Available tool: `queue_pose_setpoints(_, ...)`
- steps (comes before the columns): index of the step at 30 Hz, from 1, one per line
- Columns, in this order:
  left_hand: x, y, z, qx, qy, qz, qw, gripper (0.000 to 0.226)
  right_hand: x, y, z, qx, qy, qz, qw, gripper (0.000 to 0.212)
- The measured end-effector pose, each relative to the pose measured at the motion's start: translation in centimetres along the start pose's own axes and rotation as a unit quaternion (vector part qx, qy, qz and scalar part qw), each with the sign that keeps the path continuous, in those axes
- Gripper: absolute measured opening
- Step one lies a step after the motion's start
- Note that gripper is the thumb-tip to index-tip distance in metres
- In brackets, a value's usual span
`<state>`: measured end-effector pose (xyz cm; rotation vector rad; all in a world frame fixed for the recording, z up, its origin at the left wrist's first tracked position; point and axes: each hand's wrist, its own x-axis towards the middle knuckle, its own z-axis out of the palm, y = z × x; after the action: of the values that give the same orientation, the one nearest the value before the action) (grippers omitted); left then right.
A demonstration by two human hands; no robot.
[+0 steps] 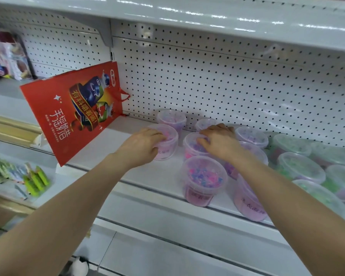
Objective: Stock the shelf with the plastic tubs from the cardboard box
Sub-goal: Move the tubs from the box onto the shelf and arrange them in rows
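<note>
Several clear plastic tubs of pink and purple beads stand on the white shelf (127, 172). My left hand (141, 146) grips the lid of the leftmost tub (167, 144) from above. Over a tub (191, 146) in the middle row, my right hand (219, 142) closes on its lid. In front of it stands another pink tub (202, 180), and one more (249, 204) sits at the shelf's front edge, partly behind my right forearm. Two tubs (171, 118) stand at the back by the pegboard. The cardboard box is out of view.
A red paper gift bag (74, 108) leans against the pegboard at the shelf's left end. Green-filled clear tubs (301, 168) crowd the shelf's right part. An upper shelf (207, 14) overhangs. Green packets (35, 180) lie on a lower display to the left.
</note>
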<state>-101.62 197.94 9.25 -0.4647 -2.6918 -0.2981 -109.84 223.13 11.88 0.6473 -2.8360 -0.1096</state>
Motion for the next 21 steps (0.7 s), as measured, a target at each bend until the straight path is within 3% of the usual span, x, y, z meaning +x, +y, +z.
queue_pose_setpoints(9,-1.9,4.7,-3.7,0.017,0.081,0.019,0.996,0.033,-6.4,-0.5,-3.0,-0.042,0.114,-0.045,0.992,0.050)
queue_pose_setpoints(15,-5.7,9.3,-5.6,0.030,0.084,0.056,0.994,0.040,-15.0,-1.0,-5.7,-0.081,0.144,-0.035,0.986,0.045)
queue_pose_setpoints(21,-9.9,16.7,-6.1,0.022,0.114,0.109,0.987,0.028,-25.9,0.0,-7.2,-0.110,0.138,-0.008,0.984,0.042)
